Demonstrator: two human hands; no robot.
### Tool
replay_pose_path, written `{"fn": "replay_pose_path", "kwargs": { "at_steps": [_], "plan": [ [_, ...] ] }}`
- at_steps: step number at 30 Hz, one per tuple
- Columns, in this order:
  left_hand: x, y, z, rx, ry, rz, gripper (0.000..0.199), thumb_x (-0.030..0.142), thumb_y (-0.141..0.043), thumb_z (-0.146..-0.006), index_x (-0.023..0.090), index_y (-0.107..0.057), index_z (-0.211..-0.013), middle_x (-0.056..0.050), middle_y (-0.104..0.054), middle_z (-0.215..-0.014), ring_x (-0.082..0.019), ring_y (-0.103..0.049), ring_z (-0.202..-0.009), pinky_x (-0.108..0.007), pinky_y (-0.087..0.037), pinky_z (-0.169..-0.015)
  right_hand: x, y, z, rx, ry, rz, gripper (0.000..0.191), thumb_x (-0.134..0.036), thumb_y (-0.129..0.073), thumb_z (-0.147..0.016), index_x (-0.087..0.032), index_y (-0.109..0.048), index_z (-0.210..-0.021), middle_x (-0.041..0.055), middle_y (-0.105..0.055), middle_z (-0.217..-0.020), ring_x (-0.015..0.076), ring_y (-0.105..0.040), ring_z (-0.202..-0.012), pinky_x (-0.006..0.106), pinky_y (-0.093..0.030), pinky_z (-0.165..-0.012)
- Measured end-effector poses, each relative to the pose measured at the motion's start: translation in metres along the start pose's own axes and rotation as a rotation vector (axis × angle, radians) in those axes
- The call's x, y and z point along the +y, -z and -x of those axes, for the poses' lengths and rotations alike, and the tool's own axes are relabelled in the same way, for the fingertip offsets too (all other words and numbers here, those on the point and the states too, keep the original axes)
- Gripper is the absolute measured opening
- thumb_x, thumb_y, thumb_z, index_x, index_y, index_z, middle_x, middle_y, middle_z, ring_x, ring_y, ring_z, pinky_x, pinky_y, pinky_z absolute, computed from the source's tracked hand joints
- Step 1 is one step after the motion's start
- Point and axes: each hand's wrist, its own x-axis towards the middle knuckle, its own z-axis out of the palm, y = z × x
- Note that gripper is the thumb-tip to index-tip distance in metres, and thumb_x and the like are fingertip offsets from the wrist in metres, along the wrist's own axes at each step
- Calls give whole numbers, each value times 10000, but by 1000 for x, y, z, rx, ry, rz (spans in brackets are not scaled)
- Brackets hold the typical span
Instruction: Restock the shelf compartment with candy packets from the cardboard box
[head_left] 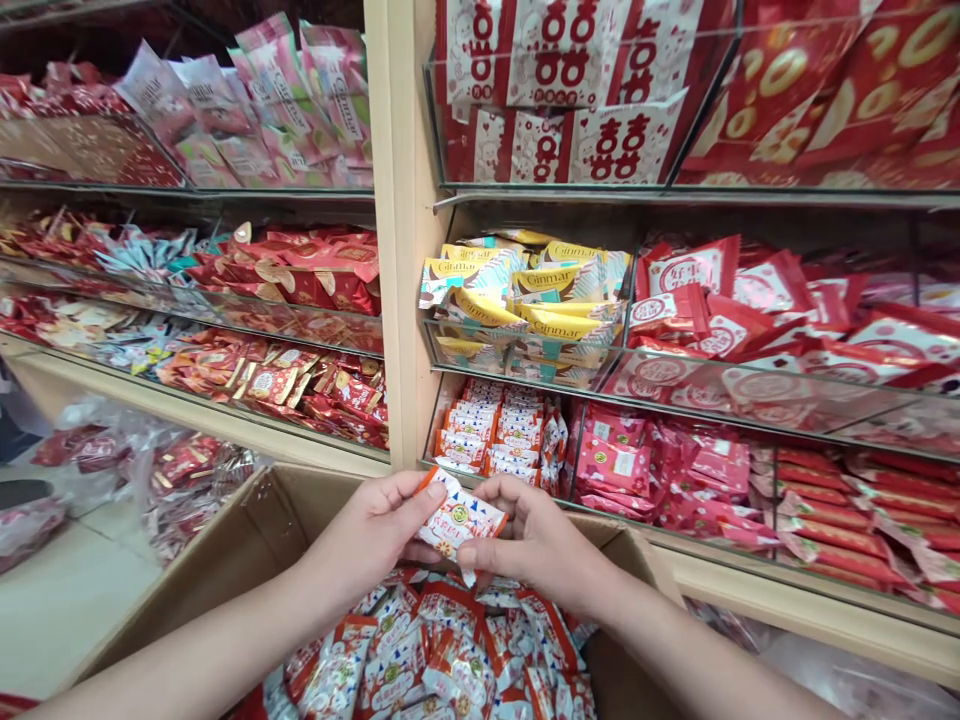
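Both my hands hold a small white snack packet (459,515) with orange-red ends and blue triangles. My left hand (386,515) pinches its left end, thumb on top. At its right end my right hand (529,540) has thumb and fingers closed around the edge. Just below lies a heap of matching snack packets (450,650) in an open cardboard box (202,565). Beyond my hands, more packets of the same look stand stacked in rows in a clear shelf bin (499,430) on the lowest shelf.
Yellow Ginmar packets (555,285) fill the bin above. Pink packets (660,460) and red-and-white packets (720,300) lie to the right. A wooden upright (405,240) divides the shelves. Plastic bags of packets (187,480) rest on the floor at left.
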Motion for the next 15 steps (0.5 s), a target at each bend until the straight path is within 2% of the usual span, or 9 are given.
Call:
{"fn": "replay_pose_path", "kwargs": {
  "at_steps": [5, 10, 15],
  "plan": [
    [1, 2, -3, 41, 45, 5, 325, 426, -614, -714, 146, -629, -879, -4, -662, -698, -115, -589, -608, -232, -486, -578, 2, -1, 3, -63, 60, -5, 469, -216, -730, -588, -185, -440, -955, -8, -579, -835, 111, -557, -694, 257, -461, -639],
    [-4, 3, -5, 46, 37, -16, 359, 450, -593, -723, 148, -612, -915, -9, -645, -704, -110, -577, -589, -220, -488, -541, 1, 2, 7, -95, 147, 199, 527, -170, -688, -645, -203, -439, -1108, 29, -561, -1030, 148, -542, -906, 309, -433, -816],
    [-7, 4, -6, 30, -102, -144, 396, 469, -521, -777, 176, -550, -1042, 8, -612, -715, -122, -565, -589, -238, -495, -527, -2, 2, 7, -118, 191, 165, 509, -154, -639, -681, -198, -423, -1140, 38, -563, -1044, 148, -548, -914, 304, -445, -800]
  ]
}}
